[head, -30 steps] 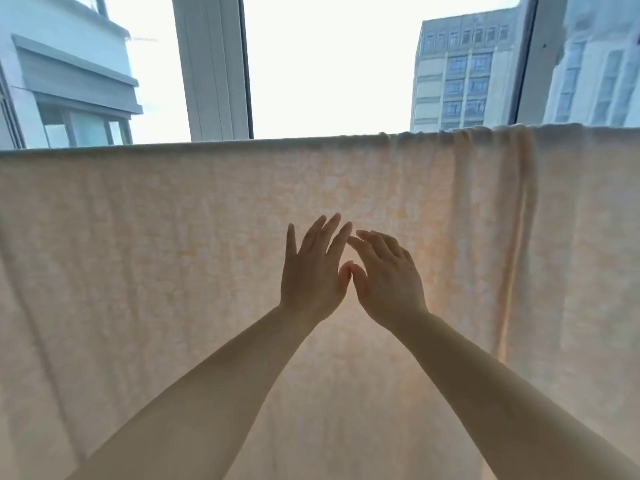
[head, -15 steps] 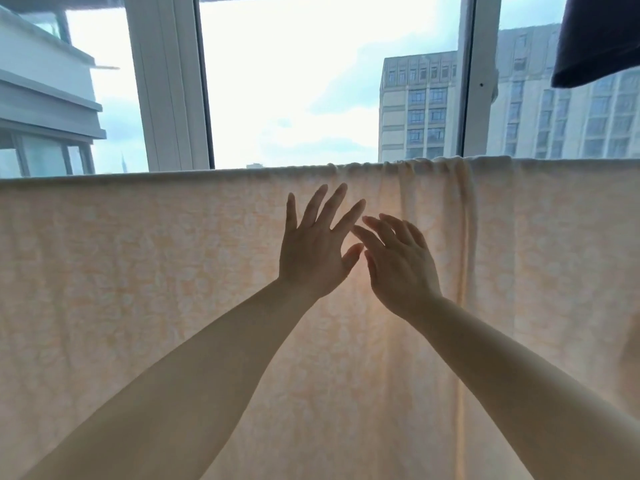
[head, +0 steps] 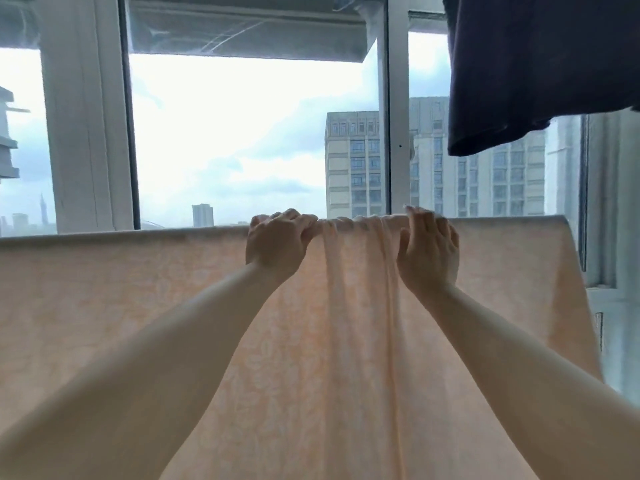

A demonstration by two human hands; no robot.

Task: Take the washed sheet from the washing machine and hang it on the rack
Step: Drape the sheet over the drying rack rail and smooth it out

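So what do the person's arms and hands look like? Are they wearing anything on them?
Both arms are bare right up to where the picture ends: no sleeves show. The left hand and right hand wear no gloves, and no rings, watch or bracelets can be seen. The fingers look slim, with short nails.

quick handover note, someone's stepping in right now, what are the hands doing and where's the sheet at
Left hand: fingers curled over the top edge of the sheet, gripping it beside the bunched folds.
Right hand: also at the top edge, just right of the bunch, fingers hooked over it.
Sheet: draped over the rack line in front of the window, flat on both sides, gathered into folds between the hands.
Done: sheet is out of the machine and hung.
Left: probably spread the bunched middle flat. A dark garment hangs above right.
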